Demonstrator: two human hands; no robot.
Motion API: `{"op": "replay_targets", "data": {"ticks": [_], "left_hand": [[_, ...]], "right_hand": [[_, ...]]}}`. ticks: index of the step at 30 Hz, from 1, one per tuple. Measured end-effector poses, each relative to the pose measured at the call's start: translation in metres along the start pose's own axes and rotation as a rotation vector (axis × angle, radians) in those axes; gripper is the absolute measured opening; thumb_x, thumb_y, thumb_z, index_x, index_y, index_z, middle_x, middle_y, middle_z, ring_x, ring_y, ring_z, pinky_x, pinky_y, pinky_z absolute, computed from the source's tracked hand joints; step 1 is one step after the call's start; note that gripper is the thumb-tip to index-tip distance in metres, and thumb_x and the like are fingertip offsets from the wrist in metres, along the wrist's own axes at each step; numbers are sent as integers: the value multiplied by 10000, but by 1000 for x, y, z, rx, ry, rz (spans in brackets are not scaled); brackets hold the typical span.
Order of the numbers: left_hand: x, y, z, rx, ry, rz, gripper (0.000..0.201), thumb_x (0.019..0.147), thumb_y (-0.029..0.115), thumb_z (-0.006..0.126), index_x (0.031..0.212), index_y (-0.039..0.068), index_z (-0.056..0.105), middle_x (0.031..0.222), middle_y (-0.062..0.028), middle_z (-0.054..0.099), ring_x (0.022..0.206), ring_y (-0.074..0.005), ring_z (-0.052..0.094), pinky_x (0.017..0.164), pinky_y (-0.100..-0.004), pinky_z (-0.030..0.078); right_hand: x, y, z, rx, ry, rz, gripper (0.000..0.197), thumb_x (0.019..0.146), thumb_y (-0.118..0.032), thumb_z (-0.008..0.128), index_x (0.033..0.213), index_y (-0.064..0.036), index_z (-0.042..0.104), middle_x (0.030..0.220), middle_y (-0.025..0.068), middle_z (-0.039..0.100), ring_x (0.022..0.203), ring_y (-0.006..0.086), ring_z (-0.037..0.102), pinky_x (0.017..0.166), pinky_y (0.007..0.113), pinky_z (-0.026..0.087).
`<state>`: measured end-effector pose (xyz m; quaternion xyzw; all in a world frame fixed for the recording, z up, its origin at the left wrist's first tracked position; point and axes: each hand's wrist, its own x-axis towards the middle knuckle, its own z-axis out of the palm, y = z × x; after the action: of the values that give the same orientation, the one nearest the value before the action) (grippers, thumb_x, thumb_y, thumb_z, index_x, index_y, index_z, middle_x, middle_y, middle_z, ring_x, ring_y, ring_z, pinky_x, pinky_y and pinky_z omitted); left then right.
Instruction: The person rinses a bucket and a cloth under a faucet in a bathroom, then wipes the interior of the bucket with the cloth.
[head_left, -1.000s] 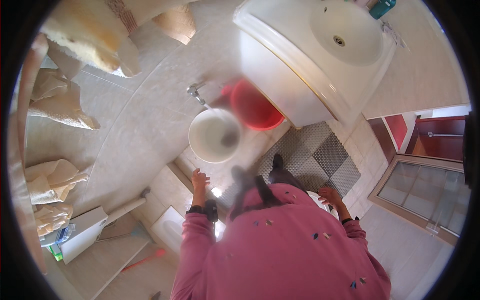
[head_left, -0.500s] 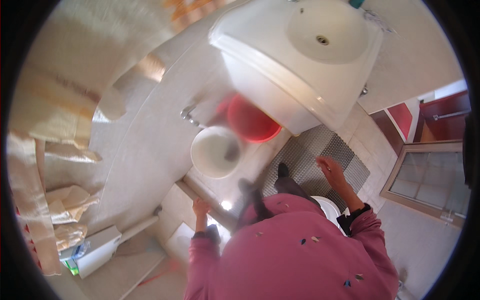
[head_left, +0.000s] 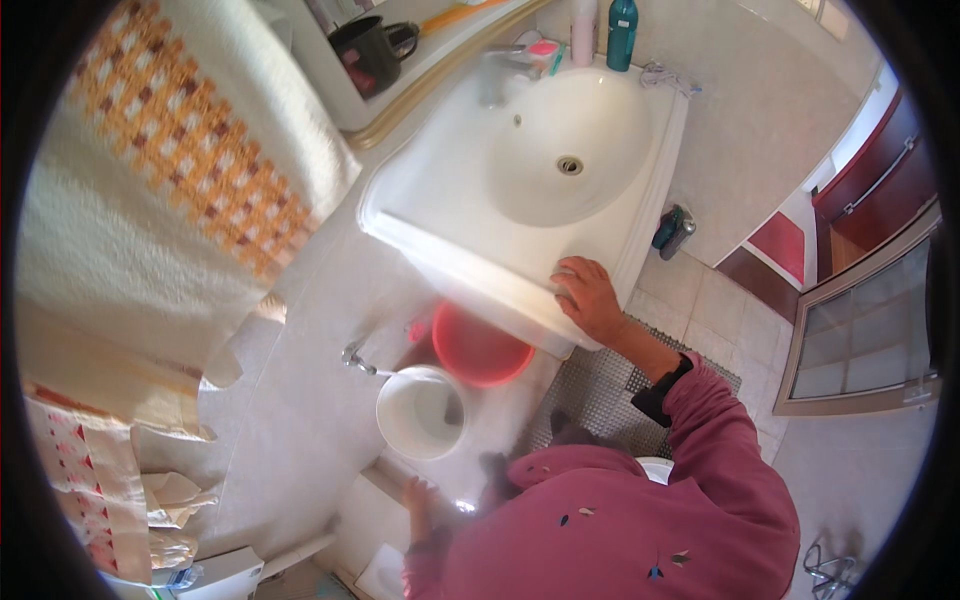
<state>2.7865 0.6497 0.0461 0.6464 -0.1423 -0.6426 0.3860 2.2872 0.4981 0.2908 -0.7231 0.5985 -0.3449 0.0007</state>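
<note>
My right hand (head_left: 592, 302) rests at the front rim of the white washbasin (head_left: 450, 190), thumb and fingers bent slightly apart over the edge, holding nothing. Low in the picture, my left hand (head_left: 419, 494) hangs by my body with nothing visible in it; its fingers look loosely apart, though a little blurred. The hand is just below a white bucket (head_left: 384, 440), which stands under a small wall tap (head_left: 352, 355) and seems to have some water in it. Beside the bucket, partly under the basin, is a red tub (head_left: 480, 350).
A grey textured mat (head_left: 590, 400) covers the floor by my feet. Towels (head_left: 180, 150) hang at the left. On the basin's back stand a teal bottle (head_left: 622, 35) and a pink bottle (head_left: 583, 30). A glazed door (head_left: 865, 335) stands at the right.
My right hand has moved forward from above the mat onto the washbasin's front rim. My view has tilted up, so the basin, bucket and tub sit lower in the picture.
</note>
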Motion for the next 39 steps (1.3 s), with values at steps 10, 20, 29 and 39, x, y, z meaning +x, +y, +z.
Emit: {"op": "replay_targets", "data": {"ticks": [10,20,29,39], "left_hand": [[62,-64,-73,2139,-281,915,197,574,364,522,645,188,576,682,-25,520,685,-217,497,662,-341,377],[46,64,49,671,-184,134,256,707,185,453,932,62,468,766,-92,515,585,-233,531,504,-342,446],[164,30,-78,2038,-737,1397,94,609,194,539,684,139,558,712,-30,530,537,-207,521,476,-317,438],[146,107,31,1100,-398,332,120,609,204,540,690,117,556,703,-55,531,557,-229,520,494,-325,435]], "right_hand": [[5,1,1,-32,47,-14,263,606,-73,523,859,-56,452,938,107,414,954,262,366,829,374,269],[5,-2,4,-195,-88,26,170,633,-87,495,798,-59,463,915,83,434,932,218,386,814,320,283],[2,-6,17,-278,-27,28,151,646,-81,486,797,-75,489,877,62,472,891,207,425,787,318,315],[1,-20,21,-298,108,130,150,612,-26,458,759,-51,476,838,65,459,865,214,423,773,327,310]]}}
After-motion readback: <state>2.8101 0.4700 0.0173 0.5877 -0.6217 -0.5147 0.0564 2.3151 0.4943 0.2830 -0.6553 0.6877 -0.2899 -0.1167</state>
